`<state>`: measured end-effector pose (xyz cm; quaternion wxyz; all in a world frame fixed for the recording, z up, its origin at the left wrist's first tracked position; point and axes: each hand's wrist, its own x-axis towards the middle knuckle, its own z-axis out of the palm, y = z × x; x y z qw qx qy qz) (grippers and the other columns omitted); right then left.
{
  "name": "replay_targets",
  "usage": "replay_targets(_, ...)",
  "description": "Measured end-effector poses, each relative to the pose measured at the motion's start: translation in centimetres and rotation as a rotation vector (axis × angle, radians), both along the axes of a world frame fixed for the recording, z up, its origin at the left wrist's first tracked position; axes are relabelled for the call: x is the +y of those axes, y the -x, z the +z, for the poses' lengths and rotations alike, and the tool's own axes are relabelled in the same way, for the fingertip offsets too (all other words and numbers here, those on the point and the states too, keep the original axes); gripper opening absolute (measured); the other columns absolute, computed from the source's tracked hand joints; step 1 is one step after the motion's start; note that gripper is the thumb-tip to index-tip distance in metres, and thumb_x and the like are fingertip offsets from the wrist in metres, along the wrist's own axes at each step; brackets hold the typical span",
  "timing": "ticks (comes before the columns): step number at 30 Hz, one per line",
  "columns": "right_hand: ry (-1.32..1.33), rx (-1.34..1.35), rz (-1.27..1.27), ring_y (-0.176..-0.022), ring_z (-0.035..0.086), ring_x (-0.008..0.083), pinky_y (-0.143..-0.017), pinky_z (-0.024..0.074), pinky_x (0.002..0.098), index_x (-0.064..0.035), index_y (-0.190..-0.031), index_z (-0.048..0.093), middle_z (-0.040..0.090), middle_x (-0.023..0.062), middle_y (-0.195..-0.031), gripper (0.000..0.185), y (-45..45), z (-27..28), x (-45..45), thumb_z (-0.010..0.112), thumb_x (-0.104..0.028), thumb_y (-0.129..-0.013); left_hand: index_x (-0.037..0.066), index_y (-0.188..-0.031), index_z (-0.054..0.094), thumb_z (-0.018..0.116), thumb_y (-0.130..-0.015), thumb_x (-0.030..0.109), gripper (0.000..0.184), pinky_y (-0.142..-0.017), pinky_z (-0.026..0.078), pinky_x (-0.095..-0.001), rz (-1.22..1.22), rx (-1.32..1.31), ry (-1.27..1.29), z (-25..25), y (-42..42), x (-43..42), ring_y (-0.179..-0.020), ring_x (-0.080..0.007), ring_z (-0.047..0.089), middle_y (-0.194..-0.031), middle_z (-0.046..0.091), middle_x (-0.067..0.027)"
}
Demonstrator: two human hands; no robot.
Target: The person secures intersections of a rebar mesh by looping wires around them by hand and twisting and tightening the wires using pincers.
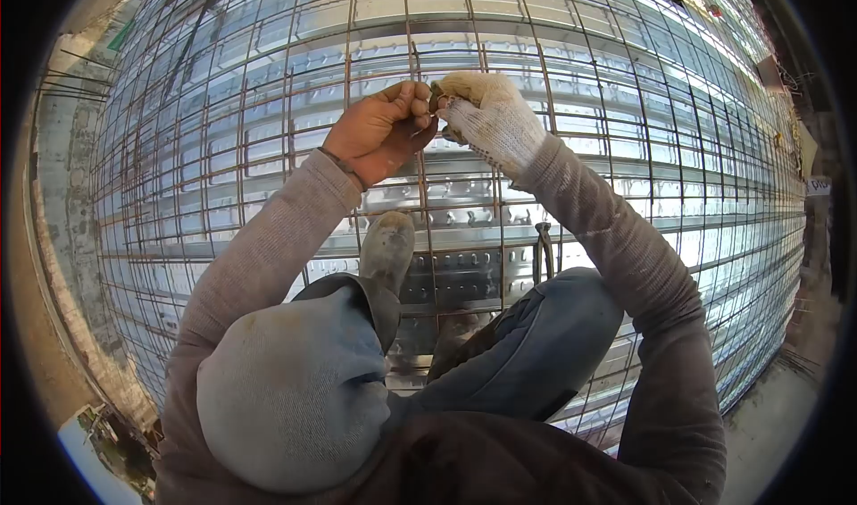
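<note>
My left hand (382, 132), bare and with a dark band at the wrist, is raised over the rebar grid (406, 23) at the upper middle. Its fingers are bent and pinched together near the right glove's fingertips. My right hand (489, 119) wears a whitish knitted glove with dark, worn fingertips, and its fingers are closed. The two hands meet at a small dark piece between the fingertips, too small to make out. Thin steel bars cross beneath both hands, above shiny ribbed metal decking (460, 192).
A pair of pliers or cutters (543, 248) stands beside my bent knee (571, 313). My boot (388, 246) rests on the bars. A concrete edge (76, 175) runs along the left, and loose bars (80, 76) stick out at the upper left.
</note>
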<state>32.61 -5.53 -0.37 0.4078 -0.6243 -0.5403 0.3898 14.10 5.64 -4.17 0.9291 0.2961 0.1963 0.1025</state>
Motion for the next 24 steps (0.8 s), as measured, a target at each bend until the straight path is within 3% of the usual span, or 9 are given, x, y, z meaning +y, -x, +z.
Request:
replay_targets(1, -0.085, -0.203, -0.076, -0.079, 0.073, 0.0286, -0.075, 0.0578, 0.0399, 0.0006, -0.107, 0.072, 0.074, 0.0163, -0.087, 0.024, 0.7, -0.8, -0.9, 0.060, -0.017, -0.095, 0.010, -0.106, 0.063, 0.063, -0.102, 0.026, 0.016, -0.101, 0.049, -0.0365, -0.003, -0.024, 0.099, -0.5, -0.4, -0.4, -0.083, -0.0121, 0.063, -0.086, 0.064, 0.0021)
replay_targets(3, 0.122, -0.293, -0.060, -0.084, 0.073, 0.0331, -0.080, 0.0577, 0.0423, -0.0002, -0.104, 0.072, 0.074, 0.0191, -0.090, 0.023, 0.1, -1.1, -1.6, 0.060, -0.017, -0.093, 0.010, -0.108, 0.066, 0.065, -0.102, 0.025, 0.016, -0.099, 0.053, -0.0384, -0.098, -0.015, 0.195, -3.1, -0.4, -0.7, -0.088, -0.0128, 0.066, -0.090, 0.065, 0.0019)
replay_targets(6, 0.378, -0.228, -0.161, -0.083, 0.073, 0.0331, -0.078, 0.0576, 0.0422, -0.0008, -0.097, 0.073, 0.073, 0.0188, -0.088, 0.020, -0.3, -2.0, -2.2, 0.061, -0.017, -0.091, 0.004, -0.124, 0.069, 0.067, -0.102, 0.020, 0.028, -0.088, 0.062, -0.0337, -0.169, 0.319, -0.158, -2.9, -0.7, -1.0, -0.096, -0.0151, 0.071, -0.105, 0.073, -0.0026)
replay_targets(9, 0.357, -0.228, -0.292, -0.084, 0.071, 0.0359, -0.077, 0.0561, 0.0430, -0.0014, -0.096, 0.072, 0.072, 0.0193, -0.087, 0.018, 1.3, -4.8, -2.6, 0.063, -0.016, -0.090, -0.001, -0.114, 0.074, 0.067, -0.100, 0.011, 0.020, -0.080, 0.063, -0.0344, -0.057, 0.321, -0.537, -5.8, -1.4, -2.1, -0.088, -0.0183, 0.075, -0.104, 0.077, -0.0092)
replay_targets(10, 0.377, -0.237, -0.278, -0.084, 0.071, 0.0359, -0.077, 0.0561, 0.0430, -0.0014, -0.096, 0.072, 0.072, 0.0193, -0.087, 0.018, 2.5, -6.2, -3.0, 0.063, -0.016, -0.090, -0.001, -0.114, 0.074, 0.067, -0.100, 0.011, 0.020, -0.080, 0.063, -0.0344, -0.048, 0.320, -0.513, -7.1, -1.2, -2.3, -0.088, -0.0183, 0.075, -0.104, 0.077, -0.0092)
replay_targets(12, 0.360, -0.071, -0.364, -0.085, 0.070, 0.0370, -0.077, 0.0552, 0.0439, -0.0016, -0.097, 0.070, 0.071, 0.0196, -0.087, 0.017, 4.9, -9.8, -3.4, 0.064, -0.015, -0.090, -0.002, -0.108, 0.076, 0.068, -0.096, 0.007, 0.017, -0.078, 0.060, -0.0324, -0.012, 0.555, -0.966, -9.6, -0.5, -2.7, -0.087, -0.0177, 0.076, -0.097, 0.078, -0.0117)
replay_targets(15, 0.412, -0.001, -0.331, -0.087, 0.070, 0.0373, -0.077, 0.0548, 0.0442, -0.0021, -0.099, 0.069, 0.070, 0.0192, -0.087, 0.017, 6.1, -12.5, -2.1, 0.066, -0.015, -0.090, -0.001, -0.105, 0.077, 0.070, -0.093, 0.006, 0.016, -0.075, 0.059, -0.0314, 0.212, 0.576, -1.178, -12.8, 0.9, -3.8, -0.086, -0.0169, 0.076, -0.094, 0.079, -0.0144)
replay_targets(21, 0.450, -0.191, -0.167, -0.090, 0.071, 0.0376, -0.082, 0.0558, 0.0423, -0.0041, -0.100, 0.076, 0.074, 0.0188, -0.091, 0.022, 1.8, -13.1, 4.8, 0.067, -0.021, -0.089, -0.001, -0.116, 0.074, 0.069, -0.096, 0.009, 0.023, -0.085, 0.059, -0.0334, 0.173, 0.634, -0.961, -14.9, 0.7, 0.2, -0.096, -0.0194, 0.075, -0.104, 0.078, -0.0143)
replay_targets(24, 0.382, -0.346, -0.253, -0.091, 0.072, 0.0374, -0.084, 0.0559, 0.0428, -0.0042, -0.100, 0.077, 0.075, 0.0185, -0.093, 0.024, 0.2, -14.5, 5.6, 0.067, -0.022, -0.088, 0.002, -0.126, 0.068, 0.068, -0.096, 0.010, 0.031, -0.089, 0.057, -0.0330, 0.413, 0.586, -0.794, -15.7, 0.5, 0.2, -0.102, -0.0214, 0.073, -0.115, 0.075, -0.0137)
